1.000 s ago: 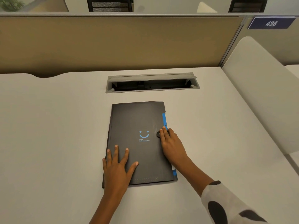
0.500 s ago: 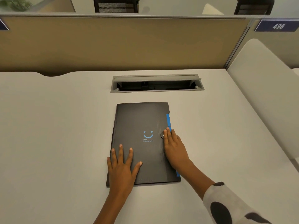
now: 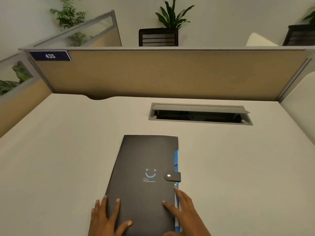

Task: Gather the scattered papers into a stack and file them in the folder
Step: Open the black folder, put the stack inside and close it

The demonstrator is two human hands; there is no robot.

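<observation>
a black folder (image 3: 143, 183) is lying flat on the pale desk (image 3: 59, 159), near the front edge and a little right of centre, its long side running away from the person. its cover is showing a small blue smiling face (image 3: 150, 173) with a line of tiny text beneath, too small to read. a black strap with a silver snap button (image 3: 169, 175) is wrapping over the right edge and sitting closed on the cover, and a strip of blue (image 3: 176, 159) is peeking out along that right edge. no loose papers are showing on the desk. the left hand (image 3: 106, 218) is resting flat on the near left corner of the folder, fingers straight and spread, some lying on the cover and the outer ones reaching onto the desk beside it, gripping nothing. the right hand (image 3: 185, 213) is lying on the near right edge of the folder with fingers straight and slightly spread, touching the cover and the blue strip, holding nothing. beyond the folder, a grey cable hatch (image 3: 199, 109) is standing open in the desk. behind it a tan partition (image 3: 162, 74) is running across the view, carrying a dark blue number plate (image 3: 50, 56) reading 435 at its left end. a leafy plant (image 3: 172, 14) and a black mesh chair back (image 3: 158, 37) are showing above the partition.
</observation>
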